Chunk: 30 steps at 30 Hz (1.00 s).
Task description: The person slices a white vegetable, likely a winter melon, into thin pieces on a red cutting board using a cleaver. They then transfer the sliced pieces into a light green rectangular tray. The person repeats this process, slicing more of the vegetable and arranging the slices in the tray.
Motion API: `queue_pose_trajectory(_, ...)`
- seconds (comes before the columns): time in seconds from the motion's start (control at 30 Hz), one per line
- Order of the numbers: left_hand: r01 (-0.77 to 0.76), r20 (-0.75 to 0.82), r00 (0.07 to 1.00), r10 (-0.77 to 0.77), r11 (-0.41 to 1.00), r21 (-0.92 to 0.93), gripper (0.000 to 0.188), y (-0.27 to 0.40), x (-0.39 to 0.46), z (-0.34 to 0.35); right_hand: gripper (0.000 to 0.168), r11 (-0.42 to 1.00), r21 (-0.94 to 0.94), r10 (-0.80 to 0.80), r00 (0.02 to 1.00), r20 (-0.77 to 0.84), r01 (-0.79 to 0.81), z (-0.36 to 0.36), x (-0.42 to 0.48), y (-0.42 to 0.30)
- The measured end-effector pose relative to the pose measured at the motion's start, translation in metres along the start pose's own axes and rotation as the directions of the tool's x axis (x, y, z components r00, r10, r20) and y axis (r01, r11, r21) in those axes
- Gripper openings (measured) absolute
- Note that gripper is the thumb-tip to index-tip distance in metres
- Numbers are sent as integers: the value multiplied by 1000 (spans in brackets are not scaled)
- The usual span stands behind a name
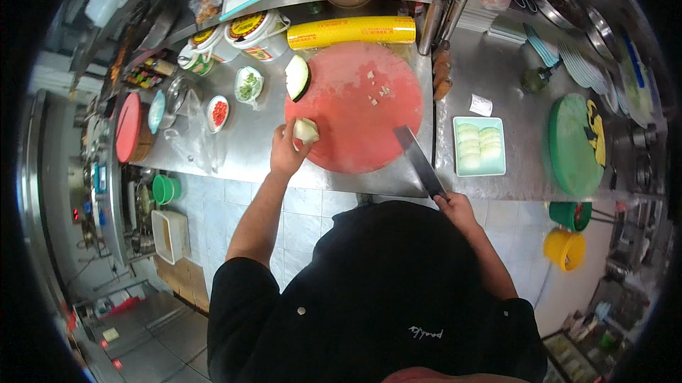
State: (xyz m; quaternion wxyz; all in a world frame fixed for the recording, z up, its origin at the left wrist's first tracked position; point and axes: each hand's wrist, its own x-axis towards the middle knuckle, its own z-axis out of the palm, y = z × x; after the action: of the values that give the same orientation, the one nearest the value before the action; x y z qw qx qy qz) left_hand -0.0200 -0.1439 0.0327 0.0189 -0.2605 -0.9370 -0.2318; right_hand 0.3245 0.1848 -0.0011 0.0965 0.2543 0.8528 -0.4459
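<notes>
At the left edge of a round red cutting board [357, 116], my left hand [286, 151] grips a pale, peeled vegetable chunk [307, 130] between thumb and fingers. My right hand [457, 209] holds a cleaver [421, 162] by its handle, low at the board's right front. Its blade slants up to the left, with the far end over the board's rim. A white-fleshed wedge with dark green rind [298, 78] lies at the board's upper left. Several small pale bits [380, 92] are scattered on the board's right half.
A yellow film roll [351, 31] and white tubs [256, 36] line the back. At left are a bowl of chopped greens [249, 85] and a dish of red pieces [218, 114]. At right stand a tray of pale slices [479, 146] and a green cutting board [573, 146].
</notes>
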Motion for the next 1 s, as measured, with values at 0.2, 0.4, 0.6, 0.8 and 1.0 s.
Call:
queue_pose_trajectory(0.2, 93, 196, 974, -109, 992, 90, 74, -8, 30, 17, 40, 952, -300, 76, 995, 66, -53, 18, 20, -82)
queue_pose_trajectory(0.4, -152, -2, 988, 155, 963, -223, 68, 17, 34, 26, 46, 939, -255, 266, 957, 120, -229, 2, 88, -115)
queue_pose_trajectory(0.6, -121, -79, 992, 97, 908, -402, 72, 68, 19, 77, 42, 889, -407, 218, 976, -24, -209, 12, 84, -155)
queue_pose_trajectory(0.8, 57, 233, 971, 50, 900, -433, 56, 58, 16, 83, 40, 839, -512, 233, 972, 28, -186, 22, 68, -149)
queue_pose_trajectory(1.0, -170, 166, 945, 281, 858, -485, 39, 51, 16, 86, 36, 852, -514, 171, 980, 103, -95, 9, 72, -146)
